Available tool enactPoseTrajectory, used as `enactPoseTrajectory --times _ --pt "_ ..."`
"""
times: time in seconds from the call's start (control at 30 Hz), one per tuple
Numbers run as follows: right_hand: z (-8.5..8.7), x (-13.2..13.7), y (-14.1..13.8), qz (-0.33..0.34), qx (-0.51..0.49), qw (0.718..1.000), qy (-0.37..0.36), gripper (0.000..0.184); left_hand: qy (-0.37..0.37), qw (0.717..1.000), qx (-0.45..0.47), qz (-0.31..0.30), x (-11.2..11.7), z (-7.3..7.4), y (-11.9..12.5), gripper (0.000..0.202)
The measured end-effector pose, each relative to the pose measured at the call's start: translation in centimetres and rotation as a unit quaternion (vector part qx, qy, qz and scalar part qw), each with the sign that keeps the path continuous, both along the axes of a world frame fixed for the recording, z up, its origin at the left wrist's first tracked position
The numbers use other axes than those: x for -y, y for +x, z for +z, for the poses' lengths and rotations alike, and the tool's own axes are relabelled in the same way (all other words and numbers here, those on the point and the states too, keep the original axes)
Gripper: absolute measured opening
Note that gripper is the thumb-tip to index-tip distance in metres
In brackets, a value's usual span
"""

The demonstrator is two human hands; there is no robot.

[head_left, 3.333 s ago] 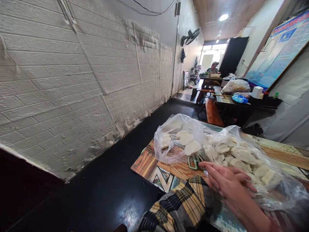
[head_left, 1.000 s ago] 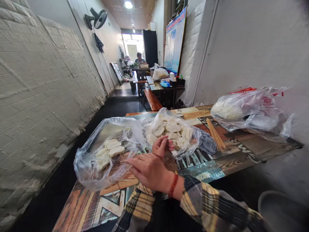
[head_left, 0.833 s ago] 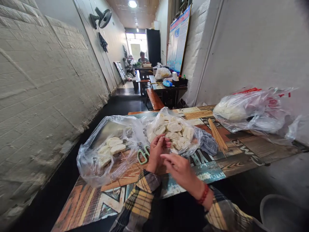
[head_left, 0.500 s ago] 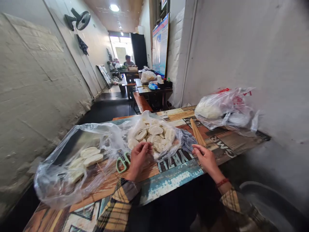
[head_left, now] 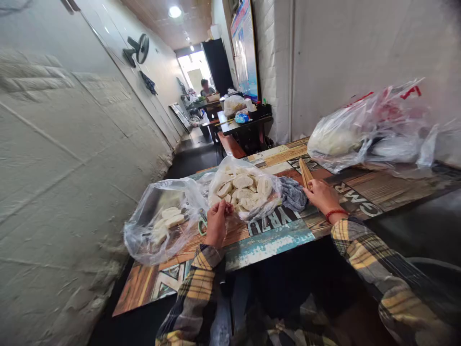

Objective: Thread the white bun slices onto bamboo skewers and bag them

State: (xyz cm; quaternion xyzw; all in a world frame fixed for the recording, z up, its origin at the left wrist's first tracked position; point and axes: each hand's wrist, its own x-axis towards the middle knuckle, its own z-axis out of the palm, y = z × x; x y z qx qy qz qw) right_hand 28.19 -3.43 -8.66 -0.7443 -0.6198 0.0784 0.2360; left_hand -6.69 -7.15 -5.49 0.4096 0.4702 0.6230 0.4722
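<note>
Head camera shows the right hand [head_left: 323, 196] with its fingers at the near end of the thin sticks [head_left: 305, 172]; I cannot tell if they pinch them. The left hand [head_left: 216, 224] has its fingertips close together, just in front of the clear bag [head_left: 230, 166] full of white slices [head_left: 242, 181]. Green scissors [head_left: 202, 227] lie just left of it. A gray cloth [head_left: 293, 193] sits left of the sticks. Far right is a bigger bag [head_left: 392, 127].

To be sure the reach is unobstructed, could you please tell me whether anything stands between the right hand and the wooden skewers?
Nothing visible does: the right hand overlaps the near end of the wooden skewers, though whether it grips them is unclear. The gray cloth lies to the left, not in between.
</note>
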Motion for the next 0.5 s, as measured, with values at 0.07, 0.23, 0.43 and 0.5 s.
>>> enactPoseTrajectory --times 0.07,0.23,0.43,0.5 --pt "0.2 -0.6 -0.3 0.002 0.021 1.000 -0.019 0.027 0.001 1.000 -0.011 0.012 0.9 0.4 -0.3 0.039" --pt "0.1 -1.3 0.3 0.012 0.047 0.997 -0.054 0.022 -0.001 0.999 -0.044 0.011 2.7 1.0 -0.8 0.039" --pt "-0.4 -1.8 2.1 0.018 0.003 0.998 -0.059 0.027 -0.008 0.997 -0.075 0.002 3.5 0.9 -0.6 0.039" --pt "-0.4 -1.6 2.4 0.018 -0.028 0.999 -0.040 0.027 -0.004 0.997 -0.081 -0.003 3.5 0.8 -0.5 0.038"
